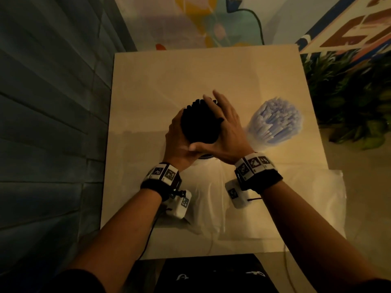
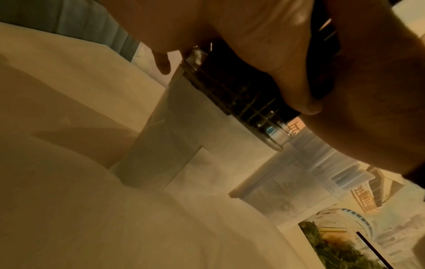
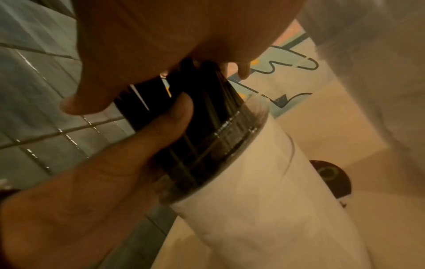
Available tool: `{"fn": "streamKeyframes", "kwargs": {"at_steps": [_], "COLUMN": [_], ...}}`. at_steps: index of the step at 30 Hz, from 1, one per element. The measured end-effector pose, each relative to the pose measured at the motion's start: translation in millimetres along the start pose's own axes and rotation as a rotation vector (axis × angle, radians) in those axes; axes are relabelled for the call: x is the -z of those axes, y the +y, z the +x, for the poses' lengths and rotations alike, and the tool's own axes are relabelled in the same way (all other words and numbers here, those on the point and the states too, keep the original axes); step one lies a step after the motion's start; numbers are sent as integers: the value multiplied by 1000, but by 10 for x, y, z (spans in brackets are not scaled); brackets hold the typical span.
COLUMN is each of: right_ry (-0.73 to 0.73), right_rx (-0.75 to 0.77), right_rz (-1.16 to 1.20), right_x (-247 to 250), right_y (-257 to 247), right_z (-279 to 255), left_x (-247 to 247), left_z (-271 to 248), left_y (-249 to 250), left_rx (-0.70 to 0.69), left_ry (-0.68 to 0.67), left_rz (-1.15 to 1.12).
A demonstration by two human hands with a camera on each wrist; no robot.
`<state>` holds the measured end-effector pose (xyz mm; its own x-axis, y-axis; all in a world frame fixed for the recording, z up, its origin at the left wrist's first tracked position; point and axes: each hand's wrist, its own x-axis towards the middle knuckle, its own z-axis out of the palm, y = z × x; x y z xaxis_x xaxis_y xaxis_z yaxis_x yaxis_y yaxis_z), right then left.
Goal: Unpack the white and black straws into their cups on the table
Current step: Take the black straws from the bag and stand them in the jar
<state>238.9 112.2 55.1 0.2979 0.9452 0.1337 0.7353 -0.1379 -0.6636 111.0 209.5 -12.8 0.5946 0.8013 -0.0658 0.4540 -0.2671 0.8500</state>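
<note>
Fingers (image 1: 218,102) of the right hand (image 1: 227,132) lie straight and slightly spread against the right side of the black straws (image 1: 200,123), thumb reaching across the near side of the bundle. Opposite, the left hand (image 1: 178,142) cups the bundle's left side, its fingers curled round the straws; the right wrist view shows its thumb (image 3: 161,125) pressed on them just above the rim of their clear cup (image 3: 241,182). That cup stands upright near the middle of the pale worktop (image 1: 148,81), with the straws standing inside it. Just to the right, clear of the right hand, the white straws (image 1: 277,119) fan out of a second clear cup (image 2: 276,196). Crumpled clear plastic wrapping (image 1: 296,208) lies along the worktop's near edge, under both wrists. Grey tiled wall (image 1: 53,102) runs past the left edge, a painted mural (image 1: 211,22) beyond the far edge, and green foliage (image 1: 349,98) off the right edge.
</note>
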Motion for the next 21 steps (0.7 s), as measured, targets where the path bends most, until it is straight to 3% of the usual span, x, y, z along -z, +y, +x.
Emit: {"fn": "streamKeyframes", "kwargs": {"at_steps": [3, 7, 9, 12, 16, 21], "right_ry": [101, -70, -50, -55, -164, -167], "right_rx": [115, 231, 197, 122, 131, 69], "right_rz": [-84, -333, -284, -232, -319, -364], "right_x": [116, 21, 64, 146, 43, 21], "right_y": [-64, -111, -113, -114, -90, -19], "right_z": [-40, -90, -122, -159, -316, -400], "left_x": [68, 110, 133, 153, 147, 140], "left_z": [-14, -90, -99, -80, -150, -53], "left_y": [-11, 96, 171, 123, 49, 17], "left_rx": [-69, -162, -201, -147, 62, 34], "left_ry": [-34, -7, -22, -83, -42, -94], "left_rz": [5, 107, 43, -146, -37, -204]}}
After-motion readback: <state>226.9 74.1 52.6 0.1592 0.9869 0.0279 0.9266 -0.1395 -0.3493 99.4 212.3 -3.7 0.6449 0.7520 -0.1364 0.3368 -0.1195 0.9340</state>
